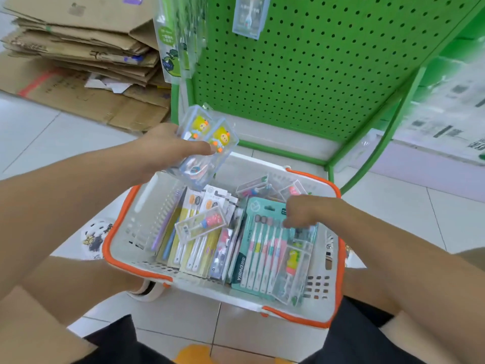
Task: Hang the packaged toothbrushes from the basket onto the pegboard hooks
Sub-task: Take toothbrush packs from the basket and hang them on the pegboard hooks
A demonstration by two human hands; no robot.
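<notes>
A white basket with an orange rim (123,227) sits on the floor in front of me, filled with several packaged toothbrushes. My left hand (165,148) holds two clear packs with yellow cartoon toothbrushes (207,143) above the basket's far left corner. My right hand (301,210) reaches into the basket, fingers curled down over a teal multi-pack of toothbrushes (265,248); whether it grips anything I cannot tell. The green pegboard (315,74) stands behind the basket. One clear pack (249,14) hangs at its top, and several packs (178,43) hang along its left edge.
Flattened cardboard boxes (86,56) are stacked on the tiled floor at the left. The green rack frame (388,132) slants down on the right of the pegboard. My knees flank the basket at the bottom of the view.
</notes>
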